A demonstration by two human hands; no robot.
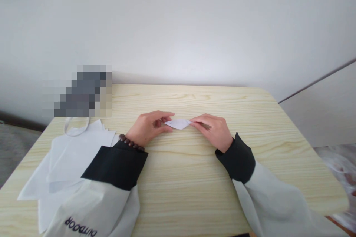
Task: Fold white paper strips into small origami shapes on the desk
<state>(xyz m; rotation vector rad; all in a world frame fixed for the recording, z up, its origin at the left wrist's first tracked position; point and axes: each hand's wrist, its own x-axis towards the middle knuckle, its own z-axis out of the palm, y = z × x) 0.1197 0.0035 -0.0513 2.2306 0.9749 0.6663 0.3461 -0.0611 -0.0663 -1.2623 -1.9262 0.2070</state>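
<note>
A small folded white paper piece (178,123), shaped like a narrow diamond, lies on the pale wooden table (194,177) between my hands. My left hand (148,126) pinches its left tip, fingers curled together. My right hand (213,129) pinches its right tip in the same way. A dark bead bracelet (130,143) circles my left wrist. Both forearms, in black cuffs and light sleeves, rest on the tabletop.
Several loose white paper sheets (69,155) are spread at the table's left, partly under my left sleeve. A white loop or cord (76,127) lies behind them, by a blurred-out object (83,90). A white wall stands behind; the table's right edge drops off.
</note>
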